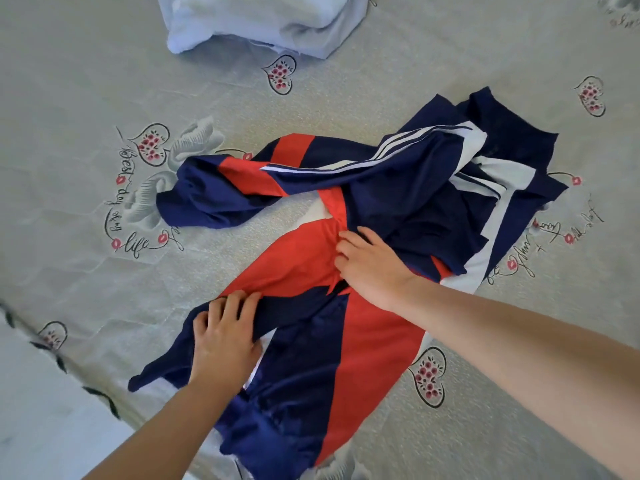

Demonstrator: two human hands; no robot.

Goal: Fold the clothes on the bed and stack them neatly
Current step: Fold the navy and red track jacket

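Navy, red and white slippery sports fabric is lying crumpled across the middle of the bed (86,98): a track jacket (346,258) with three white stripes running down one sleeve. Taking the jacket as the landmark, the left hand (221,337) is resting on its near-left edge, fingers bent into a navy fold as if pinching it, while the right hand (370,261) is pressing on its centre with fingers slightly curled over the red panel; whether that one is actually gripping cloth I cannot tell. Beyond the jacket, a pale blue folded stack (263,26) is sitting well apart. One sleeve is trailing out to the jacket's far left, twisted. Risk, as I judge it: this sleek cloth is likely sliding under the palms, so folds may be slipping open, and the twisted sleeve may be getting trapped inside as a lump.
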